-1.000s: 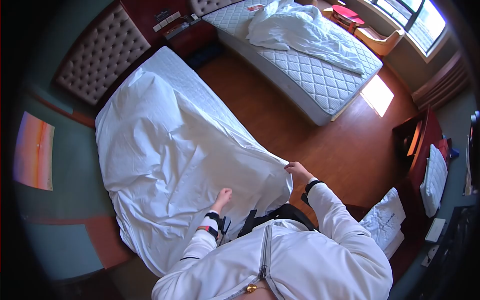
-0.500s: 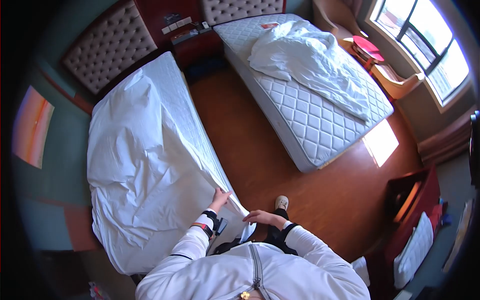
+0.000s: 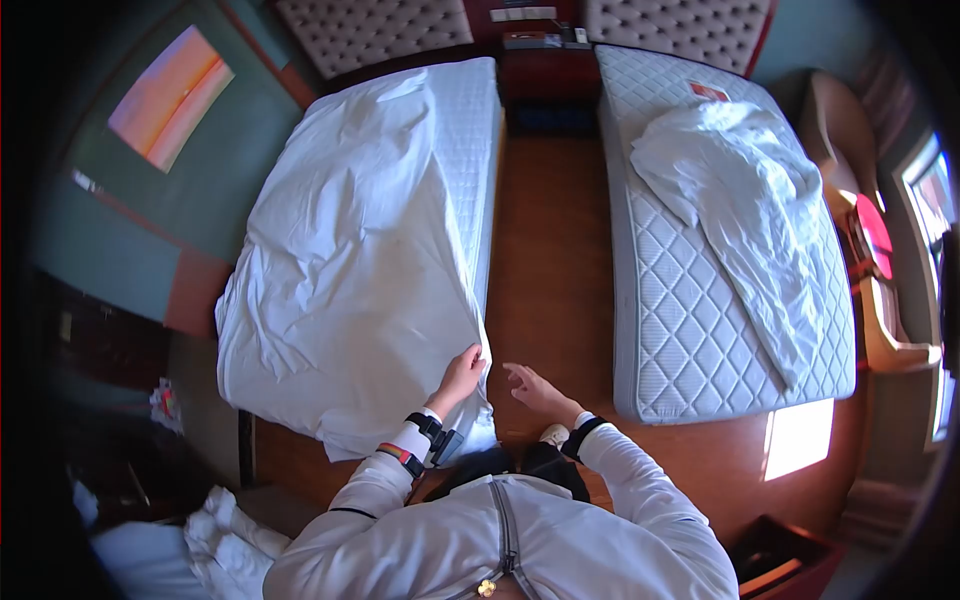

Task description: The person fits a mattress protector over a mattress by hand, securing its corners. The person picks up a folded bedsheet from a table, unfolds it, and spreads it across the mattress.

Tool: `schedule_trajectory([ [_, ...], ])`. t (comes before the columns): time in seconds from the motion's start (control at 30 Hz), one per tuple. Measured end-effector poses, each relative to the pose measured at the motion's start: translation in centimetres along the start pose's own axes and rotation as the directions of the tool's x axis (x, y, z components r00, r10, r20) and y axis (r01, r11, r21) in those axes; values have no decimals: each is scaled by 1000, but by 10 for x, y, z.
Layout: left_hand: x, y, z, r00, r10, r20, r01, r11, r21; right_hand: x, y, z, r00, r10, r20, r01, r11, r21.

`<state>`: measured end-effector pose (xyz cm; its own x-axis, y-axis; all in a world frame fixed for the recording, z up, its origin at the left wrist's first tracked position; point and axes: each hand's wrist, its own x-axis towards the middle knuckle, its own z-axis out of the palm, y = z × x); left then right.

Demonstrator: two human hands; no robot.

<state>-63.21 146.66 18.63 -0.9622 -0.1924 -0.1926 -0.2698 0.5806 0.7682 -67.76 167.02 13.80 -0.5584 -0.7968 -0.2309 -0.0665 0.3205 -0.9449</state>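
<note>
A wrinkled white bed sheet (image 3: 340,260) lies loosely over the left bed and leaves a strip of its mattress (image 3: 478,130) bare along the right side. At the near right corner, my left hand (image 3: 462,373) is closed on the sheet's edge. My right hand (image 3: 538,390) hovers just right of that corner, over the floor, fingers apart and holding nothing. The sheet's lower edge hangs down over the foot of the bed.
On the right stands a second bed with a bare quilted mattress (image 3: 680,330) and a crumpled white cloth (image 3: 740,180) on it. Brown floor (image 3: 550,260) runs between the beds. Beyond are a red round table (image 3: 873,235) and a chair (image 3: 890,330). White linen (image 3: 230,540) is heaped at lower left.
My view has swung so both beds now stand more upright in it. My right hand has come away from the sheet's edge; my left still grips it.
</note>
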Motion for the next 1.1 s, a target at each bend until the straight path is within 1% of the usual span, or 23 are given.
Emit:
schedule_trajectory([
  [0.07,-3,23,-5,997,67,-25,-67,998,2,22,-45,-29,997,-47,-60,43,997,-66],
  [0.1,-3,32,-7,997,68,22,-68,998,-3,38,-53,-37,983,-165,-76,149,971,-188],
  [0.17,2,44,-13,989,84,119,-82,996,-18,69,-67,-51,912,-404,-67,342,842,-418],
  [0.2,4,50,-17,983,38,182,-30,998,-47,83,-72,-59,894,-448,-3,390,782,-486],
  [0.3,12,60,-32,954,138,264,-105,985,-134,120,-79,-80,826,-529,194,515,569,-641],
  [0.33,17,55,-33,949,115,295,-78,988,-136,130,-77,-86,780,-599,181,564,548,-618],
  [0.4,29,44,-41,930,80,358,-36,991,-128,143,-73,-102,829,-521,206,510,552,-660],
  [0.43,37,40,-42,941,42,336,3,991,-132,148,-70,-111,850,-483,211,481,546,-686],
  [0.5,59,36,-40,957,-25,290,73,985,-156,148,-65,-128,909,-388,150,384,642,-664],
  [0.53,72,36,-38,974,-16,228,68,972,-224,148,-66,-138,924,-316,215,375,635,-675],
  [0.57,83,37,-29,989,48,143,-16,975,-223,145,-63,-147,920,-297,255,390,641,-660],
  [0.63,116,41,-20,984,174,-31,-176,968,-180,144,-75,-162,907,-270,324,419,660,-624],
  [0.67,132,44,-14,983,183,-4,-182,976,-116,147,-74,-167,896,-277,347,439,668,-601],
  [0.7,146,49,-10,979,170,110,-160,982,-97,147,-74,-171,893,-281,351,444,674,-590],
  [0.77,171,53,-4,938,128,323,-120,992,-43,155,-78,-177,881,-301,364,465,686,-559],
  [0.87,186,44,5,943,64,325,-39,996,-85,173,-77,-190,877,-219,426,448,691,-567],
  [0.9,189,39,7,942,40,333,-10,996,-92,180,-83,-195,855,-221,470,483,669,-564],
  [0.93,189,34,8,948,71,309,-25,988,-152,186,-93,-199,829,-220,514,517,651,-555],
  [0.97,189,29,10,947,58,316,-15,991,-135,192,-98,-201,799,-218,561,552,636,-539],
  [1.03,185,34,-14,948,13,318,20,995,-100,213,-97,-208,728,-276,628,647,578,-497],
  [1.07,182,37,-27,935,12,355,30,993,-113,225,-95,-210,684,-308,661,697,545,-466],
  [1.1,180,37,-34,942,-10,335,57,990,-131,240,-89,-212,643,-286,710,719,545,-431],
])
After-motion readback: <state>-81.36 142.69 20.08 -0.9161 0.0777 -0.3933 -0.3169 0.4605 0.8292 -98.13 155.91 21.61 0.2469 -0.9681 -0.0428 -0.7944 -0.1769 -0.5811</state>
